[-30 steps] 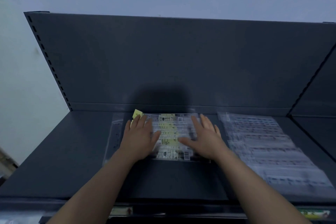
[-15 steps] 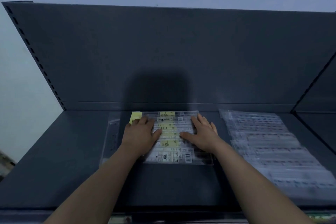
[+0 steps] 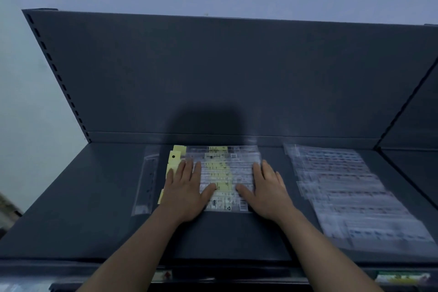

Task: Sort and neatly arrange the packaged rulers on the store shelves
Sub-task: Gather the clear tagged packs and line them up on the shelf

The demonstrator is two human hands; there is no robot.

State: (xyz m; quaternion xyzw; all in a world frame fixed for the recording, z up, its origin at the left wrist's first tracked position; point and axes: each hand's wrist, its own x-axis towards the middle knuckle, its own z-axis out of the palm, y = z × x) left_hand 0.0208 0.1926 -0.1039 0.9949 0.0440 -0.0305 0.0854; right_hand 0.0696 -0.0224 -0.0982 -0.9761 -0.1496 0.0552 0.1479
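Observation:
A row of packaged rulers with yellow labels (image 3: 221, 173) lies side by side in the middle of the dark shelf (image 3: 71, 208). My left hand (image 3: 183, 191) lies flat on the row's left end with straight fingers. My right hand (image 3: 266, 191) lies flat on its right end, thumb pointing inward. Yellow header tabs (image 3: 174, 157) stick out past my left hand. A single clear ruler package (image 3: 145, 180) lies apart just left of the row. A second overlapping row of clear ruler packages (image 3: 343, 187) stretches along the right of the shelf.
The shelf's dark back panel (image 3: 225, 73) rises right behind the rulers. A slotted upright (image 3: 57, 73) bounds the left side. A neighbouring shelf section (image 3: 417, 154) joins at the right. Price labels (image 3: 403, 277) sit on the front rail below.
Both hands have slid outward from the middle of the yellow-labelled row to its two ends, and more yellow tabs show at the left. The camera has shifted slightly.

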